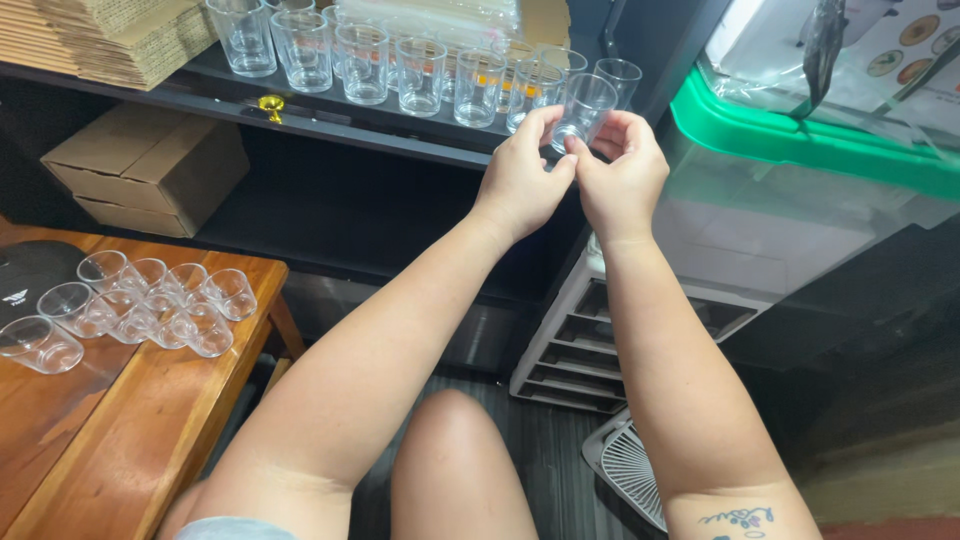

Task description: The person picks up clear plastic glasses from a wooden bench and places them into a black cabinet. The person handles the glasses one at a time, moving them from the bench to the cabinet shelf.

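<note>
Small clear plastic cup [585, 108], empty, tilted sideways. It's up around 1 o'clock, right at the shelf's front edge.

**Cups on shelf and table**

Upright cups [400, 65] stand in rows on the shelf [330, 120], cardboard [110, 35] stacked to their left. Below, a box [145, 165] sits behind the table [150, 420], where more cups [140, 305] lie tipped over.
</note>
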